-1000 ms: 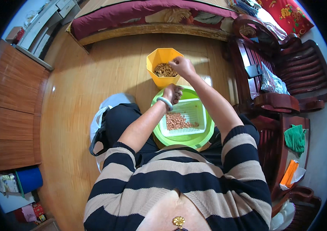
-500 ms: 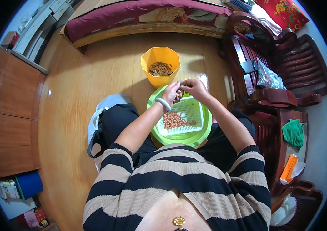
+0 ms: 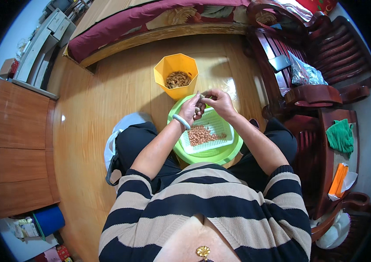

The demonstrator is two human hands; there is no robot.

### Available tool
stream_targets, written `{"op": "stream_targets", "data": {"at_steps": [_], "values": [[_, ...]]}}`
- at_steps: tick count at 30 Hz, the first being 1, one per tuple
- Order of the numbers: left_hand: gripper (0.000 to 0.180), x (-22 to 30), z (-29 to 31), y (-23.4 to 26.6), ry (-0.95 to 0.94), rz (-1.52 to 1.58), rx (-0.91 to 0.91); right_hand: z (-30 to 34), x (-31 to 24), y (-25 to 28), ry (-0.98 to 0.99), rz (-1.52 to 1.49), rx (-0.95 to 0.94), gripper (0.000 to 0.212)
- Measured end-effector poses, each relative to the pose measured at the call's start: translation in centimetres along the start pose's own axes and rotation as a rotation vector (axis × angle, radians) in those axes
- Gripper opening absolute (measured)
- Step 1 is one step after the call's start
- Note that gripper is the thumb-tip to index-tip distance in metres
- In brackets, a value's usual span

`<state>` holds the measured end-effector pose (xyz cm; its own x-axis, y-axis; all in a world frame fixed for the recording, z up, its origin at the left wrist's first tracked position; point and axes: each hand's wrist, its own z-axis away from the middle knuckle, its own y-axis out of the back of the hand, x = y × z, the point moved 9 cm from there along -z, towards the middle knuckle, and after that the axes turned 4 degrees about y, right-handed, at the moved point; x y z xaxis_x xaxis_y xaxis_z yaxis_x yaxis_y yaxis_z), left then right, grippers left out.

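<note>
My left hand (image 3: 189,109), a pale bangle (image 3: 181,122) at its wrist, is closed around unshelled peanuts that show between the fingers. Fingertips of my right hand (image 3: 221,104) pinch a peanut (image 3: 201,97) against the left thumb and fingers. Whether its shell is cracked is too small to tell. Both hands hover over the far rim of a light-green basin (image 3: 233,150). Inside it sits a white slotted basket (image 3: 215,120) with reddish shelled peanuts (image 3: 200,135) gathered toward its near left. Just beyond my hands stands a yellow bin (image 3: 183,92) holding brown peanut shells (image 3: 178,79).
My knees flank the basin, with a whitish plastic bag (image 3: 110,148) by the left one. To the right are a dark wooden bench (image 3: 312,109) and a green cloth (image 3: 340,136). A bed (image 3: 159,35) stands ahead, wooden cabinets (image 3: 17,126) at left.
The view has shifted slightly, so the bin and room appear displaced. My hands stay together above the basin, with the right fingertips still at the peanut; finger positions differ slightly.
</note>
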<state>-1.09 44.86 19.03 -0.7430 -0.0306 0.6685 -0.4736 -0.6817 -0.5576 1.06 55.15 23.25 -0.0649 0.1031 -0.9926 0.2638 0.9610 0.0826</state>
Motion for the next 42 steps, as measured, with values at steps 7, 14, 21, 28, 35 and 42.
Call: {"op": "stream_targets", "data": {"at_steps": [7, 14, 21, 28, 35, 42], "values": [[0.040, 0.3, 0.1, 0.0, -0.053, -0.083, 0.033, 0.5, 0.7, -0.4, -0.035, -0.015, -0.015, 0.022], [0.040, 0.7, 0.2, -0.5, -0.082, -0.038, -0.056, 0.9, -1.8, -0.7, 0.148, 0.158, 0.077, 0.019], [0.043, -0.1, 0.3, -0.6, -0.023, -0.163, -0.018, 1.4, -4.4, -1.0, 0.221, 0.277, 0.029, 0.014], [0.051, -1.5, 1.0, -2.3, 0.210, -0.011, -0.168, 1.2, -3.5, -1.1, 0.246, 0.497, 0.018, 0.016], [0.047, -2.3, 0.8, -2.7, 0.253, 0.163, -0.208, 1.3, 0.5, -0.6, 0.096, 0.174, 0.113, 0.019], [0.038, -2.3, 0.6, -1.7, 0.211, 0.093, -0.129, 2.7, 5.9, -2.4, -0.448, -0.690, -0.046, 0.017]]}}
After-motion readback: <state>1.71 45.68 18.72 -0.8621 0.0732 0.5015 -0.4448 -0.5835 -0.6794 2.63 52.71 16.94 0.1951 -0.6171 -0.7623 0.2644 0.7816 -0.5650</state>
